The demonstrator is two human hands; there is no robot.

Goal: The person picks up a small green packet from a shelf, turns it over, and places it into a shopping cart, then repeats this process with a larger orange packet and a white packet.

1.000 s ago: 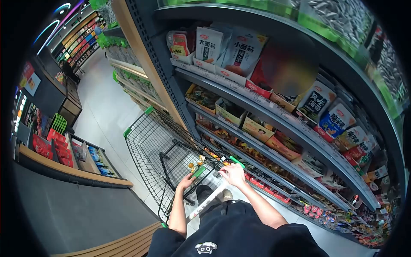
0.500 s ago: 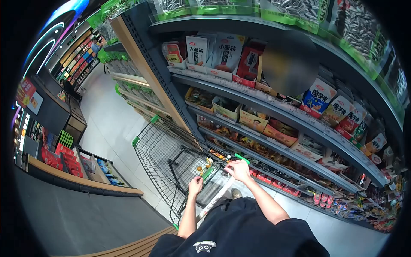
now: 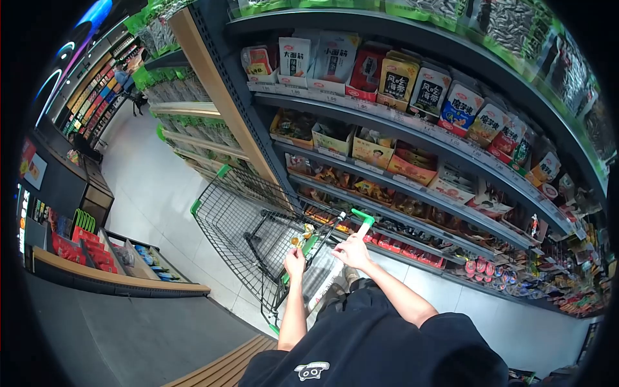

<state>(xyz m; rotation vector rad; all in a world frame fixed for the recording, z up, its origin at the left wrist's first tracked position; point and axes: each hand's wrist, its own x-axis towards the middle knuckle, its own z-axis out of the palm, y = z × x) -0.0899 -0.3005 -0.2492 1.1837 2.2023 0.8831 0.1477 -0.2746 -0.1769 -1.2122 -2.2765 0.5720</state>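
Note:
A black wire shopping cart [image 3: 235,222] with green corner caps stands before me at a slant. My right hand [image 3: 353,251] is closed round the far part of the cart handle [image 3: 369,224], just below its green end. Over the near end of the basket, my left hand [image 3: 294,263] has its fingers pinched together. At their tips is a small gold-coloured packet [image 3: 295,242]; its kind is too small to make out. Another small yellow and white item [image 3: 308,229] shows slightly beyond it, by the green part of the cart.
Shelves of snack packets [image 3: 396,80] and open display boxes [image 3: 374,147] rise along the right, close to the cart. At left stands a dark counter [image 3: 142,322] with red packets [image 3: 90,248]. A tiled aisle [image 3: 138,180] runs ahead, where a distant person [image 3: 122,77] is seen.
My left hand has moved slightly forward, toward the gold-coloured packet. My right hand has shifted left along with the cart's handle. The view has turned a little, and the cart appears further left.

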